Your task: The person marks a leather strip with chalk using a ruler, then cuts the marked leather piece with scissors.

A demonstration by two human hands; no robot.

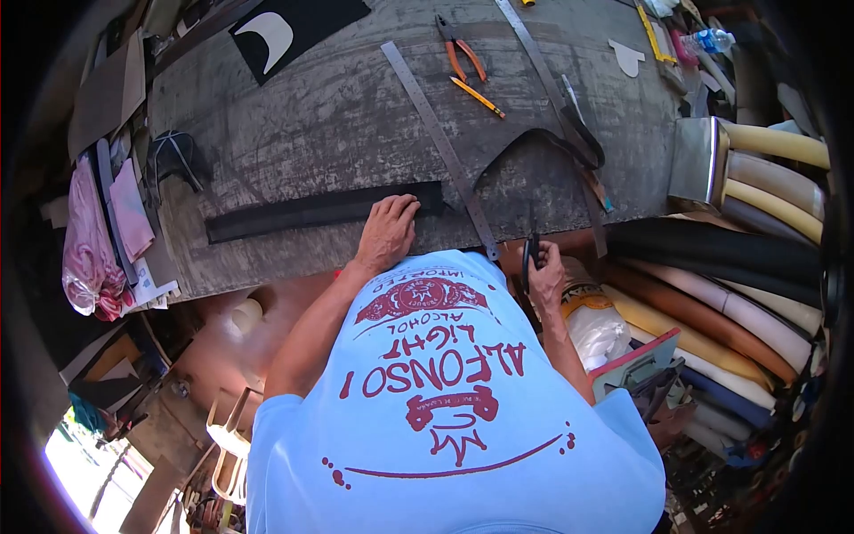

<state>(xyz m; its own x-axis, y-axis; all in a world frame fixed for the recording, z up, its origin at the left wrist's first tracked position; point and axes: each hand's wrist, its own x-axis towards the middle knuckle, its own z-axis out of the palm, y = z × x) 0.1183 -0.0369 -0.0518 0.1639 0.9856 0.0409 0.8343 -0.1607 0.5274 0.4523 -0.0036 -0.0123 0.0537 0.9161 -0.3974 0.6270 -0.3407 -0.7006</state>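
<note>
My left hand (389, 230) rests on a long black strip of material (302, 212) at the table's near edge, its fingers lying over the strip near the right end. In my right hand (546, 274) is a pair of dark-handled scissors (531, 258), held at the table edge with the tip pointing away from me. A long metal ruler (436, 133) lies slantwise between my hands, its lower end close to my shirt. A narrow black band (520, 142) curls on the table beyond my right hand.
Pliers with orange handles (463, 58) and a yellow pencil (479, 98) lie farther back. Another metal ruler (529, 44) is at the right. A white curved template (267, 37) sits on black material. Rolls of material (712, 249) fill the right side; a plastic-wrapped pink bundle (89, 236) hangs left.
</note>
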